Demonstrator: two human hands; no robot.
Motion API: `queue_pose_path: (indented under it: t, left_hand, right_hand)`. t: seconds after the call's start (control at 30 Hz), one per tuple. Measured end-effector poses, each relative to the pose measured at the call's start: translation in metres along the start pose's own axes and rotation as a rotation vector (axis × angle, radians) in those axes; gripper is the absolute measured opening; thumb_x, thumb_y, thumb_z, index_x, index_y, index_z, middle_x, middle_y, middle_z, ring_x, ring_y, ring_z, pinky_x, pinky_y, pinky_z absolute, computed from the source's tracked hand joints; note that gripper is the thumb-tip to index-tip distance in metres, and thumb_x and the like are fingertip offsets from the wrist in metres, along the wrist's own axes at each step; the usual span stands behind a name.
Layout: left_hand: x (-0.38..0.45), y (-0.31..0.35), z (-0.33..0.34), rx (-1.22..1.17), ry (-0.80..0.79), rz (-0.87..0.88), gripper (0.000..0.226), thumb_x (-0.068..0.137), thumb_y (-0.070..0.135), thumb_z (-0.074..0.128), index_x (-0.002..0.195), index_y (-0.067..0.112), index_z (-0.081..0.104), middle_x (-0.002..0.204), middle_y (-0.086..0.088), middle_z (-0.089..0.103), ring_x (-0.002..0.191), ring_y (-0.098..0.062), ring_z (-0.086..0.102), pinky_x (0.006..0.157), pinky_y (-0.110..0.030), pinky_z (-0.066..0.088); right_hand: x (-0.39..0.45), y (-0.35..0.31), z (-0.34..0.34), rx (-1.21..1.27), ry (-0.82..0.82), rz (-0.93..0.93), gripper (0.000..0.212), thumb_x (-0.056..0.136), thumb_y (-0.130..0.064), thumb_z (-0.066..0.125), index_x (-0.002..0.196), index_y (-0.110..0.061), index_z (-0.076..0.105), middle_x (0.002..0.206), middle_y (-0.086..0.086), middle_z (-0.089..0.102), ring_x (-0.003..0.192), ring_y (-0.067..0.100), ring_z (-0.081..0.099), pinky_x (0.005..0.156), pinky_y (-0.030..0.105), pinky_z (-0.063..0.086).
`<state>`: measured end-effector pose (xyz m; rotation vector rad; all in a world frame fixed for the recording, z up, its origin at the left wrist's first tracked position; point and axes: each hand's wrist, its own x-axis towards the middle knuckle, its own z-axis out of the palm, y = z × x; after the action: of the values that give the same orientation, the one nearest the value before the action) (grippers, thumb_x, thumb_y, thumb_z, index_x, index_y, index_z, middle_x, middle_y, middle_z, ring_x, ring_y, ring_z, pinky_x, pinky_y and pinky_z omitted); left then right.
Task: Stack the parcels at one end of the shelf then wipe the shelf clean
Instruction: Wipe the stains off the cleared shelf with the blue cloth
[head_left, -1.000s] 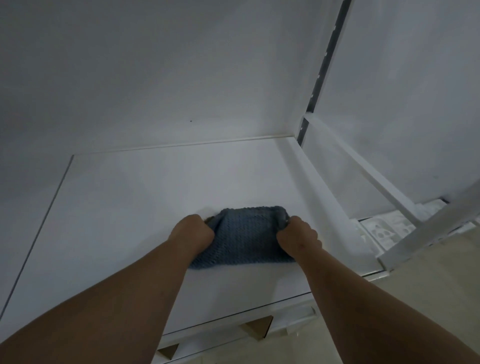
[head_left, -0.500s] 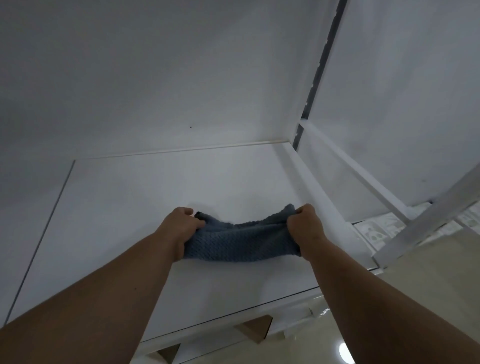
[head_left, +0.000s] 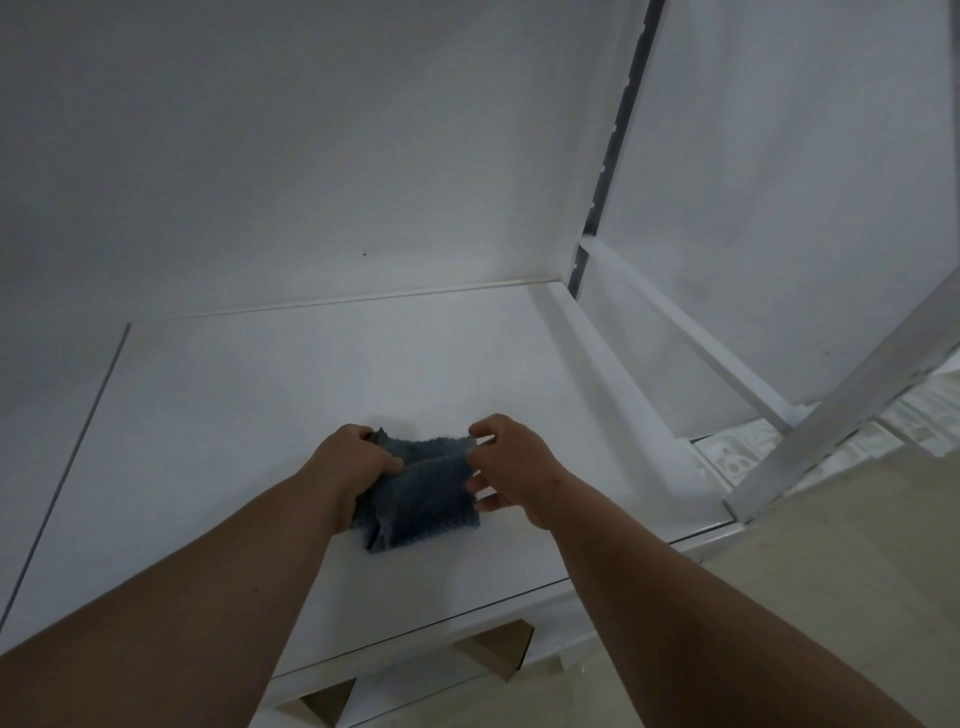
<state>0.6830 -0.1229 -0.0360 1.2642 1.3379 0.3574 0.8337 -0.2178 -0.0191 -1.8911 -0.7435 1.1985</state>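
Cloth (head_left: 423, 491) sits low-centre in the head view, a dark blue-grey knitted piece bunched between both hands just above the white shelf (head_left: 249, 415), lower edge touching or nearly touching the board. Left hand (head_left: 353, 467) grips the cloth's left side, fingers curled round it and thumb across the top fold, likely to anchor it while the other side gets refolded. Right hand (head_left: 511, 467) pinches the top right corner between thumb and forefinger; remaining fingers spread loosely below, near the cloth's right edge, whether they touch it cannot be told. Hold reads as folding or doubling the cloth into a pad, so a thicker clean face meets the board for wiping. Shelf surface around the hands shows only bare white board up to the back wall (head_left: 311, 156) and the right-hand frame rail (head_left: 691, 332). No parcels on this stretch; two brown cardboard corners (head_left: 498, 649) poke out under the shelf's front edge, on a level below, contents unknown. Judgement: stacking part looks done or is out of view, the wipe stage is in hand, next move needs the cloth pressed flat and swept along the board
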Motion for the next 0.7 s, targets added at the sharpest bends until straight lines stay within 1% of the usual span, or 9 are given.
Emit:
queue_pose_path:
  t: [0.1,0.23,0.27,0.33,0.4,0.47,0.57,0.63,0.7]
  left_hand:
    - [-0.003,0.01,0.006,0.004,0.002,0.069,0.039,0.084,-0.003,0.066,0.12,0.009,0.054,0.109,-0.017,0.06,0.096,-0.035,0.063,0.086,-0.047,0.055]
    - [-0.009,0.027,0.016,-0.063,-0.092,0.13,0.039,0.086,-0.002,0.063,0.122,0.013,0.058,0.111,-0.013,0.063,0.093,-0.029,0.065,0.075,-0.039,0.057]
    - [-0.011,0.031,0.019,-0.101,-0.126,0.132,0.037,0.087,-0.002,0.062,0.12,0.013,0.059,0.11,-0.013,0.064,0.092,-0.028,0.065,0.072,-0.037,0.056]
    - [-0.018,0.04,0.026,-0.181,-0.19,0.137,0.031,0.089,-0.002,0.06,0.116,0.012,0.061,0.109,-0.014,0.066,0.092,-0.027,0.065,0.07,-0.035,0.055]
    - [-0.023,0.046,0.031,-0.254,-0.235,0.145,0.026,0.091,-0.001,0.058,0.112,0.012,0.064,0.11,-0.014,0.067,0.095,-0.028,0.065,0.075,-0.036,0.055]
    - [-0.027,0.05,0.032,-0.309,-0.238,0.151,0.023,0.092,0.001,0.056,0.11,0.012,0.064,0.11,-0.013,0.067,0.098,-0.029,0.064,0.079,-0.038,0.054]
    - [-0.034,0.054,0.026,-0.342,-0.179,0.165,0.022,0.095,0.004,0.051,0.111,0.013,0.063,0.108,-0.011,0.068,0.093,-0.025,0.064,0.07,-0.035,0.054]
    - [-0.038,0.052,0.017,-0.312,-0.121,0.158,0.024,0.097,0.004,0.048,0.113,0.014,0.062,0.111,-0.012,0.067,0.095,-0.026,0.064,0.069,-0.036,0.054]
    - [-0.042,0.046,0.005,-0.217,-0.055,0.126,0.024,0.097,0.004,0.046,0.111,0.016,0.062,0.113,-0.013,0.065,0.1,-0.03,0.062,0.072,-0.04,0.055]
  right_hand:
    - [0.006,0.014,-0.008,-0.251,0.105,-0.085,0.036,0.091,-0.01,0.054,0.127,-0.014,0.054,0.115,0.015,0.062,0.095,0.028,0.065,0.088,0.044,0.056]
    - [0.01,0.018,-0.019,-0.231,0.137,-0.053,0.046,0.09,-0.017,0.06,0.135,-0.014,0.051,0.13,0.012,0.057,0.111,0.024,0.056,0.101,0.042,0.049]
    - [0.01,0.018,-0.022,-0.212,0.114,-0.032,0.049,0.09,-0.021,0.061,0.137,-0.013,0.05,0.132,0.012,0.055,0.116,0.025,0.055,0.101,0.043,0.049]
    - [0.008,0.019,-0.028,-0.117,0.031,0.026,0.048,0.091,-0.03,0.062,0.133,-0.011,0.051,0.129,0.01,0.057,0.114,0.025,0.056,0.1,0.043,0.049]
    - [0.004,0.02,-0.035,0.077,-0.106,0.098,0.046,0.091,-0.039,0.06,0.127,-0.011,0.055,0.121,0.008,0.061,0.108,0.024,0.058,0.101,0.044,0.047]
    - [0.002,0.021,-0.04,0.244,-0.229,0.131,0.046,0.091,-0.044,0.058,0.126,-0.016,0.057,0.122,0.006,0.063,0.111,0.024,0.059,0.103,0.044,0.044]
    - [0.005,0.016,-0.044,0.437,-0.266,0.059,0.04,0.091,-0.036,0.061,0.128,-0.022,0.058,0.129,0.003,0.061,0.117,0.024,0.058,0.106,0.046,0.043]
    - [0.004,0.006,-0.043,0.496,-0.252,-0.021,0.037,0.092,-0.023,0.062,0.128,-0.018,0.056,0.129,0.006,0.061,0.115,0.026,0.059,0.097,0.045,0.05]
    - [0.002,-0.006,-0.038,0.439,-0.256,-0.106,0.034,0.093,-0.016,0.062,0.126,-0.015,0.054,0.125,0.009,0.062,0.111,0.028,0.061,0.089,0.047,0.055]
